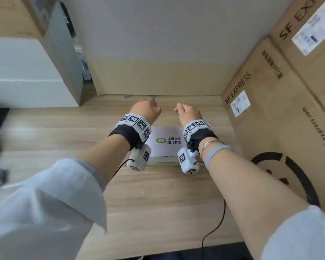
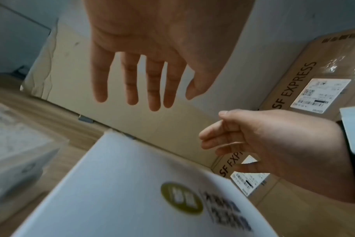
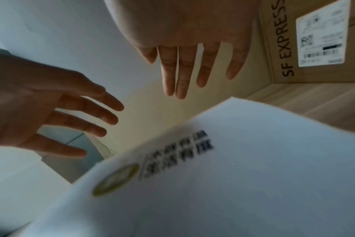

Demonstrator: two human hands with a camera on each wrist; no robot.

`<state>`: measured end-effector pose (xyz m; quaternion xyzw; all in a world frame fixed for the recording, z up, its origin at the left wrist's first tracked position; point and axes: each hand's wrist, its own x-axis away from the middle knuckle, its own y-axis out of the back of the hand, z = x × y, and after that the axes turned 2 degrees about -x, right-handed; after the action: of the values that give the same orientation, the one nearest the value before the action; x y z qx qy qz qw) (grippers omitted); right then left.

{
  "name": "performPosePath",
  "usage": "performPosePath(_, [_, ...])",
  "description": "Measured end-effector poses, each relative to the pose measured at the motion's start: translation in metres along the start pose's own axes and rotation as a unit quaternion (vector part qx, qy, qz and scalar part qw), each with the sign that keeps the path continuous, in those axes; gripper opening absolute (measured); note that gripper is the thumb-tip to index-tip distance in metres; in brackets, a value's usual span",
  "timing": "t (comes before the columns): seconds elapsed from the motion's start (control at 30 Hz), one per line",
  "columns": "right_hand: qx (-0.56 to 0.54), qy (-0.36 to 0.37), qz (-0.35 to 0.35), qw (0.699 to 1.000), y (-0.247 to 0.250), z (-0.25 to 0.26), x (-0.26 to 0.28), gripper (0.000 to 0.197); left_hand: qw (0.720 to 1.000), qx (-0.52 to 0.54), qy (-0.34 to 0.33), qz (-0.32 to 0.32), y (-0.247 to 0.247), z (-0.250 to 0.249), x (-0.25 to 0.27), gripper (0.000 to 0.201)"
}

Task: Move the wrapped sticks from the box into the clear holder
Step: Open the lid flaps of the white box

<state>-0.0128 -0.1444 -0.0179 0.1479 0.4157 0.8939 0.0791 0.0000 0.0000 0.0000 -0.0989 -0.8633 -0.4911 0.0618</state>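
Box [image 1: 165,141] lies closed on the wooden table [image 1: 158,194], white lid with a green logo, directly under your wrists. Your left hand [image 1: 145,110] and right hand [image 1: 189,113] hover past its far edge, side by side, fingers loose and straight, holding nothing, not touching it. Shipping cartons [image 1: 281,113] stand to your right.

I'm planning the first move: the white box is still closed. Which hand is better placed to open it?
Neither clearly, by a hair the left. Both the left hand and the right hand hover empty and open past the far edge of the white box, about equally near. How the lid opens isn't visible.
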Motion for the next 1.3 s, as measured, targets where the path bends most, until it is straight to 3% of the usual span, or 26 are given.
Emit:
performPosePath(0.13, [0.011, -0.037, 0.024, 0.999, -0.01, -0.021, 0.004, 0.043, 0.997, -0.042, 0.02, 0.069, -0.024, 0.01, 0.002, 0.036])
performPosePath(0.3, [0.035, -0.013, 0.035, 0.999, -0.016, -0.033, 0.005, 0.045, 0.985, -0.061, 0.022, 0.159, -0.043, 0.012, 0.004, 0.047])
performPosePath(0.5, [0.029, -0.017, 0.023, 0.999, -0.014, -0.027, -0.005, 0.046, 0.975, -0.071, -0.048, 0.203, -0.043, 0.01, 0.003, 0.076])
performPosePath(0.77, [0.004, -0.034, 0.0, 0.999, -0.006, -0.036, -0.006, 0.044, 0.923, -0.255, -0.125, 0.261, -0.041, 0.005, 0.009, 0.113])
performPosePath(0.93, [-0.09, -0.067, -0.014, 0.994, 0.008, -0.052, -0.006, 0.038, 0.914, -0.265, -0.145, 0.272, -0.03, -0.002, 0.008, 0.096])
performPosePath(1.07, [-0.145, -0.093, -0.026, 0.985, 0.014, -0.061, -0.005, 0.037, 0.922, -0.191, -0.137, 0.308, -0.005, -0.012, -0.004, 0.062])
performPosePath(1.17, [-0.168, -0.118, -0.03, 0.978, 0.01, -0.064, -0.001, 0.033, 0.956, -0.109, -0.121, 0.242, 0.017, -0.016, -0.015, 0.039])
performPosePath(1.23, [-0.163, -0.147, -0.037, 0.975, 0.004, -0.062, 0.0, 0.03, 0.98, -0.055, -0.102, 0.16, 0.023, -0.017, -0.023, 0.035])
performPosePath(1.3, [-0.091, -0.151, -0.025, 0.984, -0.003, -0.057, 0.002, 0.032, 0.996, 0.002, -0.07, 0.059, 0.018, -0.014, -0.028, 0.042])
